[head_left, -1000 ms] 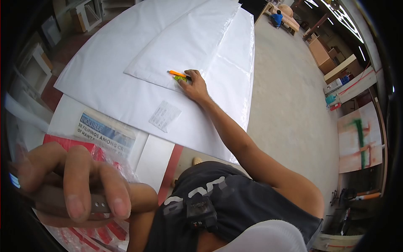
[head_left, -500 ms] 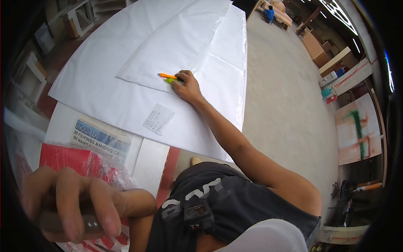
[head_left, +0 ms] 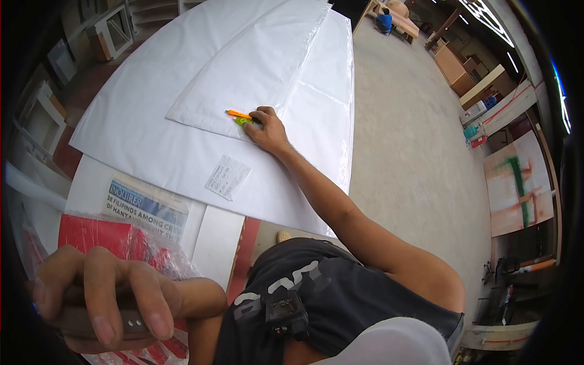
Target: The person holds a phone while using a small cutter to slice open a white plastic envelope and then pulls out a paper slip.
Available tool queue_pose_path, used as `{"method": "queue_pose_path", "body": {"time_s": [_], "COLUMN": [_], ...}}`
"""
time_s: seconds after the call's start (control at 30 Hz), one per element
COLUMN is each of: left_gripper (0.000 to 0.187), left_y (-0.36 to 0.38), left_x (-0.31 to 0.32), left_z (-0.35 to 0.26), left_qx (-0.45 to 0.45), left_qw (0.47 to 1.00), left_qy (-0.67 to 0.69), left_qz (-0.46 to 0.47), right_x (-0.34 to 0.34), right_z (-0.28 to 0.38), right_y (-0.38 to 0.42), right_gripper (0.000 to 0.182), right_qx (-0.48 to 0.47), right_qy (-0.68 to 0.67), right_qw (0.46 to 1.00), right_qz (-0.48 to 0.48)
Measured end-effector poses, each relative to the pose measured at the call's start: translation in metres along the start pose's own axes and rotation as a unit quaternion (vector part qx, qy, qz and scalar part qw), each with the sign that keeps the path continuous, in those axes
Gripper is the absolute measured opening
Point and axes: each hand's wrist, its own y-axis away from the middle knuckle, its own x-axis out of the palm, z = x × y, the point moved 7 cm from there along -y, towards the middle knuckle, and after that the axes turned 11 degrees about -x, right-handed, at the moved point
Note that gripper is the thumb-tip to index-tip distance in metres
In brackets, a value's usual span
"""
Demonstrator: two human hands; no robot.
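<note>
On the white sheet material (head_left: 140,115), my right hand (head_left: 269,131) is closed around an orange pen (head_left: 238,114) and a small lime-green item (head_left: 243,121). The pen's tip end points left, and the green item's exact kind is hidden by my fingers. A slip of paper with handwriting (head_left: 227,177) lies on the sheet, nearer to me. Close to the camera at lower left, my left hand (head_left: 121,292) curls its fingers over a dark grey-brown object (head_left: 135,322) with two small light dots. Most of that object is covered by the fingers.
A newspaper page (head_left: 146,204) lies under the sheet's near edge. Red material in clear plastic wrap (head_left: 100,234) sits beside my left hand. A person in blue (head_left: 384,21) is far off by a wooden piece. A paint-stained board (head_left: 520,185) stands at right.
The view has shifted slightly. My right hand keeps its hold at about the same spot on the sheet, and my left hand keeps its curled grip.
</note>
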Motion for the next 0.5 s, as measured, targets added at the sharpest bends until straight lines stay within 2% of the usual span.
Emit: {"method": "queue_pose_path", "body": {"time_s": [0.23,0.47,0.5], "left_gripper": [0.035,0.044,0.047], "left_y": [0.0001,0.0002,0.0], "left_x": [-0.0038,-0.0035,-0.0019], "left_z": [-0.0013,0.0,0.0031], "left_qx": [-0.009,-0.019,-0.034], "left_qw": [1.0,1.0,0.998], "left_qy": [0.007,0.015,0.049], "left_qz": [-0.001,-0.001,-0.01], "right_x": [0.0009,0.004,0.0039], "right_z": [0.004,-0.0024,-0.0026], "right_y": [0.0003,-0.0026,-0.0029], "right_gripper": [0.06,0.056,0.055], "right_qx": [-0.004,-0.008,-0.008], "right_qy": [0.02,0.01,0.011], "right_qw": [1.0,1.0,1.0], "right_qz": [0.015,0.007,0.007]}}
